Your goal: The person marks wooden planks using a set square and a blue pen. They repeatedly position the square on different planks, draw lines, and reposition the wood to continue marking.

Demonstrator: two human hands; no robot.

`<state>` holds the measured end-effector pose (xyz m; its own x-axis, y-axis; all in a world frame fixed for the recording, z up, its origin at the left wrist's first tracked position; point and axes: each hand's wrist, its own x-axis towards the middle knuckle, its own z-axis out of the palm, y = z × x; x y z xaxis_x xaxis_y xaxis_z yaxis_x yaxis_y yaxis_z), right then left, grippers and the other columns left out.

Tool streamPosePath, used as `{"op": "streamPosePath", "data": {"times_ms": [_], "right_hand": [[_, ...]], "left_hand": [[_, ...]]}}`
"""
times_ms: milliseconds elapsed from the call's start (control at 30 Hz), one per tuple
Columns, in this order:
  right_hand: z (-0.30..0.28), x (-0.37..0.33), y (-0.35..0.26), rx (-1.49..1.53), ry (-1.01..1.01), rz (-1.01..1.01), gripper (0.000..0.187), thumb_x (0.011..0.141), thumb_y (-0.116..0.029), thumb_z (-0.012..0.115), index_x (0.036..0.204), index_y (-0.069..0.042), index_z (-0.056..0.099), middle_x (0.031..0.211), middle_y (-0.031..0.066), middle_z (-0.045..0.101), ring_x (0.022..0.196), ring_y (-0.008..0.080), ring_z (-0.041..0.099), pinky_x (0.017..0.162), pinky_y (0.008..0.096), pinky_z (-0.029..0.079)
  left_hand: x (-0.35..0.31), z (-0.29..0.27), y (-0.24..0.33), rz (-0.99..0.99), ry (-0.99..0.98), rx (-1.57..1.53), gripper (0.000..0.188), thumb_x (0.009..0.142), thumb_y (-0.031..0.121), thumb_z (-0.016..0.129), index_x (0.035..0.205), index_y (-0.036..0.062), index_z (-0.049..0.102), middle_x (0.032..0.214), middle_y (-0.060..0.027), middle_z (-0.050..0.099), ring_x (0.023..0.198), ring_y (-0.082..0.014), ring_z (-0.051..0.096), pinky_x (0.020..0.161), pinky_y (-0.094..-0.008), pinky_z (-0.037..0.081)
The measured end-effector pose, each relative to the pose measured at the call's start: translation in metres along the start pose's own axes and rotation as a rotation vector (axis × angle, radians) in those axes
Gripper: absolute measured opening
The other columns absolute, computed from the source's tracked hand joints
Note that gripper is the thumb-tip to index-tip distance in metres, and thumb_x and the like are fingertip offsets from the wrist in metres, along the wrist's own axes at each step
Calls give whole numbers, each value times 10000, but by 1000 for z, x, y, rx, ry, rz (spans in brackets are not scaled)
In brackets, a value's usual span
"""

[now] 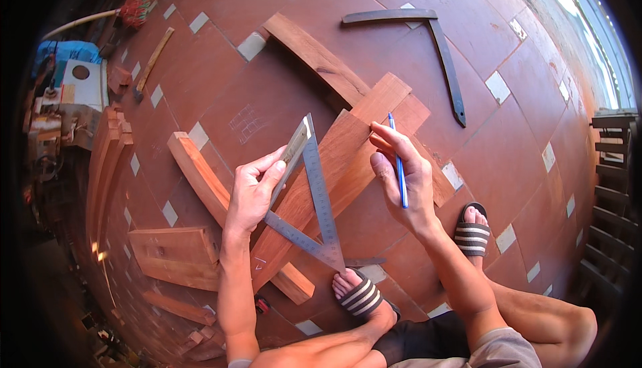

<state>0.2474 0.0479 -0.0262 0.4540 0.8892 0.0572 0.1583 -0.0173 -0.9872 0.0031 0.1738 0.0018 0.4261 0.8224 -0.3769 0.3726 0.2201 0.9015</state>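
In my left hand [251,193] is a metal triangle square [319,191], pinched by its thick edge and raised over a wide reddish wooden board [314,174]. Ruler markings run along its thin sides. My right hand [416,191] has a blue pen [400,170] tucked among its fingers, the pen standing roughly upright in the picture. That hand hovers beside the board's far end, where it meets a crossing wooden beam [314,57]. Another beam [200,177] crosses under the board closer to me. A small pencil-like mark shows on the board's near end.
An L-shaped dark metal framing square [445,53] lies on the tiled floor at the far right. A hammer [154,63], curved wooden pieces [107,167] and wood blocks [174,254] lie to the left. A broom [130,10] is at the far left, a slatted rack [608,194] at right.
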Motion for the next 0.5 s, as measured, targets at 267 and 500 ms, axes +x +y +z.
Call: {"op": "streamPosePath", "data": {"times_ms": [267, 500], "right_hand": [[-4, 0, 9, 105, -22, 76, 441, 1046, -9, 646, 1486, -13, 616, 1359, 241, 736, 1285, 315, 726, 1078, 391, 560], [-8, 1, 5, 132, -51, 79, 445, 1057, -39, 650, 1500, -18, 611, 1395, 222, 717, 1315, 295, 706, 1090, 392, 553]], "left_hand": [[18, 37, 9, 103, 42, 172, 460, 996, 86, 776, 1425, -55, 685, 1182, -154, 801, 1025, -132, 725, 929, -303, 577], [21, 45, 12, 119, 85, 255, 425, 997, 69, 761, 1408, -25, 710, 947, -89, 729, 833, -120, 652, 776, -323, 554]]}}
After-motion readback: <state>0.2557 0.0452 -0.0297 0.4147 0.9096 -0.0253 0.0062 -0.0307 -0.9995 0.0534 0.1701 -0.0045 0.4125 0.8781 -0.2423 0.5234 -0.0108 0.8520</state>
